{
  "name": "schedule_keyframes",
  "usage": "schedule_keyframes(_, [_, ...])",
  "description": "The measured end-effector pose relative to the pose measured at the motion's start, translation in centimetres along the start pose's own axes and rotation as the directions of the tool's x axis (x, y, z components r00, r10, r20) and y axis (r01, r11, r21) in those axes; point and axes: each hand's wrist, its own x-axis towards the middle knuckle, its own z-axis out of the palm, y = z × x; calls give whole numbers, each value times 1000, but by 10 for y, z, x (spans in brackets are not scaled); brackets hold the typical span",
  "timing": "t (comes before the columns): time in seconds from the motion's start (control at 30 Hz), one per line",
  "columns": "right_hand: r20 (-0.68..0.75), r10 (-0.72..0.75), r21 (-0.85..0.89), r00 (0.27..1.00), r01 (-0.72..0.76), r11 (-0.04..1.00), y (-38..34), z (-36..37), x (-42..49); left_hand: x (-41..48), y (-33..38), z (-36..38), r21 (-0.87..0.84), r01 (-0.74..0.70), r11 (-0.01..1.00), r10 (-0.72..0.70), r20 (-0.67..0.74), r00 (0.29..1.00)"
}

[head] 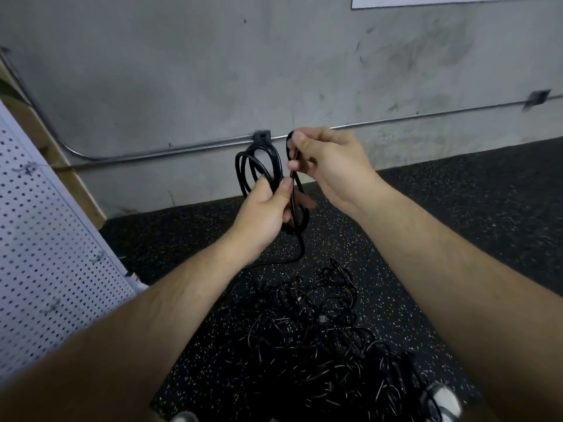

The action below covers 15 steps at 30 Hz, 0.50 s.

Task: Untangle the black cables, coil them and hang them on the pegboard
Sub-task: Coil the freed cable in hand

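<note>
The far ends of the coiled cable (275,162) are hidden behind the fingers of both hands, and where its lower loops close cannot be made out against the dark floor (457,208). The whole view is softened by motion blur. The tangled pile (320,345) is cut off at the bottom edge, and single cables in it cannot be told apart; only glints on the strands are seen. Part of a pale shoe (441,400) is seen at the lower right, half covered by the pile. The pegboard (45,239) is cropped by the left edge, and its small hooks are blurred.

The coiled cable is black and glossy, gathered into several upright oval loops and held in the air in front of the grey wall (182,71). The loops are gripped at their lower right side by the left hand (265,208), with the thumb pressed over the strands. A further loop is pinched between thumb and forefinger by the right hand (329,166), just beside the coil. One strand is trailed from below the left hand down towards the floor. The pile lies on the floor below the hands, between the forearms.
</note>
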Motion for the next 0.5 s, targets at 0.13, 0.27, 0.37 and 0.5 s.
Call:
schedule_keyframes(0.13, [-37,41,-85,998,-44,995,10,-9,-11,8,-4,-8,-93,67,993,-74,-77,994])
schedule_keyframes(0.27, [59,121,-692,991,-47,720,21,-19,-37,15,-5,-17,-193,71,979,-95,-119,988])
schedule_keyframes(0.37, [129,210,-721,969,-54,691,30,-19,-48,15,-4,-22,-230,70,971,-97,-110,989])
schedule_keyframes(0.5, [-12,-93,-566,996,70,821,28,-12,-47,11,0,-22,-237,63,970,-75,-40,996])
